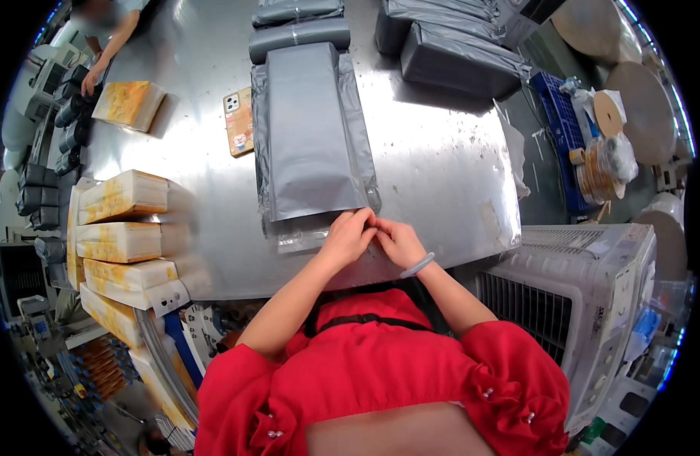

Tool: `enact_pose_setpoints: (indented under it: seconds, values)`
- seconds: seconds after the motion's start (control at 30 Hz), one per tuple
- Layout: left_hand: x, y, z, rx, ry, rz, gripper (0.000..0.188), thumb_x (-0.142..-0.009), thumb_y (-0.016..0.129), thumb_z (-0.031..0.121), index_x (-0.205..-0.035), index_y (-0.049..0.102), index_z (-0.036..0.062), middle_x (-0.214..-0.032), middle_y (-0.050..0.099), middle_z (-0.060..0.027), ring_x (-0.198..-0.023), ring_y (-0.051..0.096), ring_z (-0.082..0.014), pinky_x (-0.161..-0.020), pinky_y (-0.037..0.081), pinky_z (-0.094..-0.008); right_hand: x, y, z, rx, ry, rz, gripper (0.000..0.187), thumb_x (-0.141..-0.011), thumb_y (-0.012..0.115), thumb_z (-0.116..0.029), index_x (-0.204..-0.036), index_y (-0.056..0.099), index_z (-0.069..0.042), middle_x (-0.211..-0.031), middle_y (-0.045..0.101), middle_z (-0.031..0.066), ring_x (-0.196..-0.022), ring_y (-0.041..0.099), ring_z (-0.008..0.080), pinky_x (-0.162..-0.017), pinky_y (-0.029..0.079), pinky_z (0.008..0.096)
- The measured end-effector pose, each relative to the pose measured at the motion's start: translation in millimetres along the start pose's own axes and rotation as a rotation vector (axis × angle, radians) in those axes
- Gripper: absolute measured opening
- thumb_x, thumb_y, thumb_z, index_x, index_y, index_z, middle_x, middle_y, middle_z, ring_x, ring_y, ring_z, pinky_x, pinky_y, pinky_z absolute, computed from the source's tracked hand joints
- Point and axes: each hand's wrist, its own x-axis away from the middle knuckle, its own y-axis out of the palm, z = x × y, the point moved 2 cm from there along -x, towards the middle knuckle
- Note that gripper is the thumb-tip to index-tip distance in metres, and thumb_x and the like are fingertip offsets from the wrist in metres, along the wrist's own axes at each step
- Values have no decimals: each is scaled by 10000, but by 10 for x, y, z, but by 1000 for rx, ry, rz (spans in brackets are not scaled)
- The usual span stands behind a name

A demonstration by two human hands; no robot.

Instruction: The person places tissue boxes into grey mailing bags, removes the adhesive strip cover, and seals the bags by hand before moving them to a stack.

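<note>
A pile of flat grey plastic mailing bags (308,137) lies lengthwise on the metal table in front of me, the top one smooth. A clear plastic strip (298,240) sticks out under its near edge. My left hand (350,237) and my right hand (400,243) meet at the near right corner of the pile. Both have bent fingers, the tips pinched together at the bag's corner. The fingers partly hide what lies between them. A pale band circles my right wrist.
Left of the bags lies a phone (239,121) in a patterned case. Yellow-and-white packs (119,242) are stacked at the table's left edge; another pack (129,105) lies near a person's hand (91,79). Wrapped grey parcels (460,61) stand far right, an air cooler (570,281) near right.
</note>
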Motion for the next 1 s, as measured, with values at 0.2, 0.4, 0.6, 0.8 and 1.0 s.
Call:
enact_pose_setpoints:
  seconds: [0.2,0.4,0.6,0.8,1.0]
  values:
    - [1819,-258,-398,-287,-58,133,157,-763,651,56,-901,578,35,-940,583,-132,-860,576,-326,-724,485,-386,78,-70,183,-421,200,-214,357,-905,472,-55,-1255,480,13,-1167,602,136,-996,631,202,-830,494,281]
    - [2012,-1119,-419,-669,-286,-291,293,-724,612,108,-1011,581,60,-1083,581,-139,-968,582,-299,-822,485,-398,-109,-517,-431,811,-891,-110,460,-786,542,-39,-1245,512,-35,-1260,554,103,-1160,537,231,-957,437,361]
    - [235,-1514,-438,-894,711,-160,216,-683,578,40,-895,562,79,-1063,585,-96,-915,588,-254,-808,477,-383,-655,-261,-442,914,-1160,-207,186,-759,560,-110,-932,620,-77,-1099,601,34,-1054,551,210,-931,410,380]
    - [-141,-1543,-490,-99,48,451,126,-835,567,39,-735,497,9,-696,523,-121,-611,555,-277,-558,427,-371,-871,-274,-458,85,-349,390,255,-904,520,-216,-755,569,-14,-719,556,101,-617,531,244,-570,417,323]
    - [-569,-1066,-1141,-197,-138,576,136,-885,552,105,-925,515,-20,-801,522,-166,-670,517,-292,-600,433,-366,-1505,-35,-99,237,-50,462,466,-950,448,-368,-731,520,37,-665,552,244,-679,573,395,-633,433,442]
